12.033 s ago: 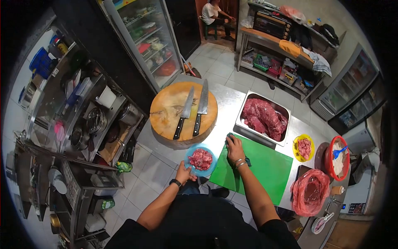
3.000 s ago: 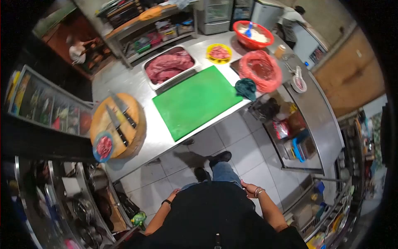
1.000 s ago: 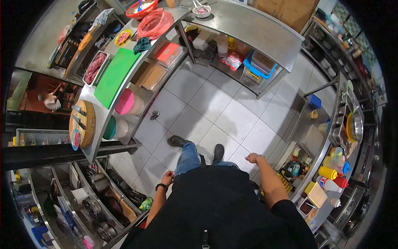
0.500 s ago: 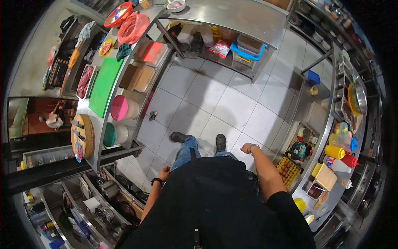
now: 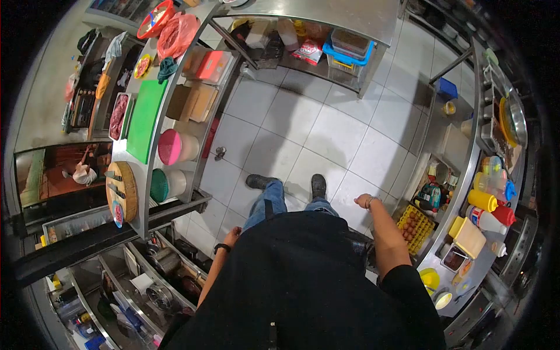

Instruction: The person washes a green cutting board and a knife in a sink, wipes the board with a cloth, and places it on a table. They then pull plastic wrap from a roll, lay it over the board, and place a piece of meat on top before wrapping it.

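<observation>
My left hand [image 5: 232,236] hangs low beside my thigh, a dark band on its wrist. Its fingers look loosely curled, with nothing showing in them. My right hand [image 5: 364,200] is held out over the tiled floor, fingers curled in and a bracelet at the wrist; no object shows in it. Both hands are apart from the counters. Nearest the right forearm is a yellow tray of eggs [image 5: 415,228] on the lower shelf. To the left, a round wooden chopping block [image 5: 126,201] with knives [image 5: 115,191] and a green cutting board [image 5: 146,122] lie on a steel counter.
A steel table [image 5: 315,20] stands ahead, a blue-lidded container [image 5: 349,55] beneath it. Squeeze bottles [image 5: 482,200] and a sauce tub [image 5: 454,258] line the right counter. Lidded buckets [image 5: 170,147] sit under the left counter. Metal racks [image 5: 111,274] are behind left.
The view has shifted slightly, so the counters and floor sit a little differently in frame. My right hand has swung slightly outward to the right; the left stays by my thigh.
</observation>
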### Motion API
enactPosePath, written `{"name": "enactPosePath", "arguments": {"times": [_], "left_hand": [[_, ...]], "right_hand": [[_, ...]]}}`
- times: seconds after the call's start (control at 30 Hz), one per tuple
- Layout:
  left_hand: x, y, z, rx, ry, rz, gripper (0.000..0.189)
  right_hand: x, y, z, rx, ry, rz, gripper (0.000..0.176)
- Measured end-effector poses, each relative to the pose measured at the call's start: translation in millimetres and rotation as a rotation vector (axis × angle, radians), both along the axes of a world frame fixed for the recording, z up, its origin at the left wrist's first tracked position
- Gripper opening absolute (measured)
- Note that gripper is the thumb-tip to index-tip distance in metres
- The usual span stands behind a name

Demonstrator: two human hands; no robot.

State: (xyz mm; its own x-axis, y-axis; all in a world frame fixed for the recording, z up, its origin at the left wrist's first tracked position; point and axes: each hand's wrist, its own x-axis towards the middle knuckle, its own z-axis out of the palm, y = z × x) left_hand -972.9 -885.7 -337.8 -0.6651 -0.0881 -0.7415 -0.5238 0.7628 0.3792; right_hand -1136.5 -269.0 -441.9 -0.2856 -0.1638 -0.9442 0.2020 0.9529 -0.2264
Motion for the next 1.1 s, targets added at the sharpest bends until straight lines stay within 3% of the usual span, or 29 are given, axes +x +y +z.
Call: {"name": "enactPosePath", "arguments": {"times": [0.1,0.17,0.3,0.4,0.47,0.53,0.63,0.7,0.8,0.9,1.0,1.07,1.1], "left_hand": [[18.5,-17.7,-21.8,-0.002,0.004,0.014,0.03],[24.0,-37.7,-34.0,0.198,0.049,0.055,0.034],[3.7,-5.9,22.8,0.037,0.034,0.002,0.035],[1.4,0.2,32.0,-0.109,0.064,0.0,0.033],[5.0,-7.3,28.4,-0.095,0.041,0.089,0.032],[-0.1,5.1,58.3,-0.063,0.022,0.199,0.031],[11.6,-0.5,49.6,-0.016,0.105,0.297,0.028],[16.6,-7.4,41.3,0.032,0.015,0.387,0.028],[25.8,-23.6,27.9,0.097,-0.02,0.299,0.031],[21.3,-51.0,30.9,0.041,-0.053,0.303,0.04],[13.2,-92.0,42.5,-0.036,0.103,0.42,0.042],[-6.6,-130.5,61.6,-0.023,0.241,0.713,0.044],[-18.1,-153.5,68.9,-0.098,0.316,0.728,0.043]], "right_hand": [[3.3,-7.9,-19.3,-0.043,0.041,0.127,0.064],[-6.8,-20.8,18.7,-0.027,0.008,0.065,0.064],[-19.4,-35.0,27.7,0.008,-0.01,-0.007,0.064],[-32.3,-45.2,24.5,-0.005,0.008,0.041,0.062],[-42.2,-51.0,25.1,0.0,0.024,0.088,0.062],[-53.5,-57.8,29.7,0.011,0.029,0.148,0.063],[-71.0,-65.7,6.7,0.048,0.046,0.234,0.063],[-85.8,-69.4,-17.2,0.049,0.001,0.256,0.058],[-111.0,-85.8,-53.7,0.113,-0.082,0.231,0.047],[-146.0,-139.1,-2.3,0.213,-0.215,0.187,0.047],[-163.7,-214.1,52.3,0.221,0.004,0.465,0.056],[-180.2,-266.0,85.9,0.185,0.015,0.432,0.06],[-191.6,-294.4,90.7,0.188,0.023,0.457,0.06]]}}
